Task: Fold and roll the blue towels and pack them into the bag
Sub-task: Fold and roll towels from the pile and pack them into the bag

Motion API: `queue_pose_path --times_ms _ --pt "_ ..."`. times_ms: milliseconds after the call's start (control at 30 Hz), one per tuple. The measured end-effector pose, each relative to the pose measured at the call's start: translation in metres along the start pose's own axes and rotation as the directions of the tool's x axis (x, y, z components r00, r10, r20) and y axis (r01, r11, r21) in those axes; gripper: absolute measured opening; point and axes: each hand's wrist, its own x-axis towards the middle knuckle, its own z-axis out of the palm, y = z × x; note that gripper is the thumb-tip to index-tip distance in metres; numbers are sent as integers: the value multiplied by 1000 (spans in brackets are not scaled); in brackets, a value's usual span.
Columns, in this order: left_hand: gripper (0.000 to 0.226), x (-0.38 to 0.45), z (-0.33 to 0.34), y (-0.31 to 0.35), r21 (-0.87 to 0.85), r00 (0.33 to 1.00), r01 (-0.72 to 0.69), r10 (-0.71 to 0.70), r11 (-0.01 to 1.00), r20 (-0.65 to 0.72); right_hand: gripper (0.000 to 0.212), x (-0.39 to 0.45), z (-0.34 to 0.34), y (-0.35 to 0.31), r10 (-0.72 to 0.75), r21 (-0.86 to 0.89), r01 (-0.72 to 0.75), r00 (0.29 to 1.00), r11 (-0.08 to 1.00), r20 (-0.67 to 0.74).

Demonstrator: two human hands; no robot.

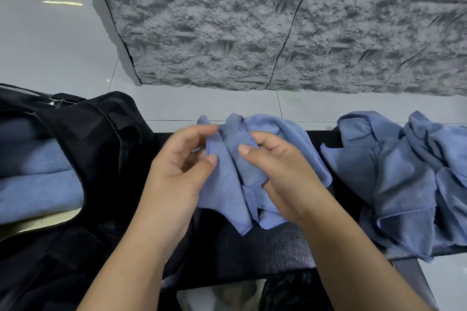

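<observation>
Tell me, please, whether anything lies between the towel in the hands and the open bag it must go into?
Nothing visible does. The towel, held by the left hand and right hand, sits right beside the black bag, whose opening already shows packed towels.

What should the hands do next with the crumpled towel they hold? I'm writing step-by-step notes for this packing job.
Probably spread the towel flat on the black bench before folding. It is bunched and creased between the left hand and right hand, both pinching its folds, so it cannot be rolled neatly yet. Rolled towels already lie in the bag; an unfolded pile waits on the right.
</observation>
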Motion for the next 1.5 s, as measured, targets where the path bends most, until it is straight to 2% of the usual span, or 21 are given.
queue_pose_path --times_ms 133,200,267,333,400,533,600,700,767,833,1033,1133,1233,1400,1500 --pt "61 -1 1 -2 -66 992 50 -42 997 120 31 0 -1 -2 -2 -24 4 998 1000 56" --pt "67 -3 2 -1 87 987 -24 9 996 160 40 0 -2 -3 -4 -28 7 995 1000 98" --pt "66 -4 3 -1 288 981 -94 40 953 188 43 -2 0 -4 -2 13 0 990 1000 143" --pt "60 -6 5 0 414 977 -152 72 898 201 39 -3 2 -4 1 32 -7 984 999 180" --pt "52 -5 5 0 462 981 -166 97 871 168 38 0 3 -1 1 -4 0 983 1000 184" --pt "13 -2 0 -5 586 975 -207 213 783 60 26 4 3 6 33 -83 -22 992 996 124" --pt "9 0 -4 -6 660 959 -231 280 715 33 28 4 4 7 32 -154 -24 998 988 50" --pt "12 -1 -6 -2 640 953 -260 299 723 51 31 2 4 5 -15 -190 10 1000 982 -22" --pt "4 -4 -2 1 572 972 -219 229 791 55 15 -1 4 1 -53 -163 44 997 986 -48" --pt "14 -6 1 1 516 978 -207 198 831 73 5 -4 3 -4 -88 -166 79 995 983 -47" --pt "19 -6 1 3 509 983 -184 152 841 103 24 -11 6 -15 -89 -298 100 995 949 49" --pt "6 -5 2 3 506 983 -185 163 842 88 22 -14 8 -17 -97 -296 115 993 948 74" --pt "6 -6 0 3 480 986 -166 149 861 73 20 -16 8 -16 -120 -262 140 989 955 91" --pt "12 -7 0 5 508 980 -194 185 839 69 44 -15 7 -15 -141 -265 167 983 950 114" --pt "11 -7 -1 4 513 980 -193 187 836 63 47 -13 7 -14 -142 -288 170 983 942 117"
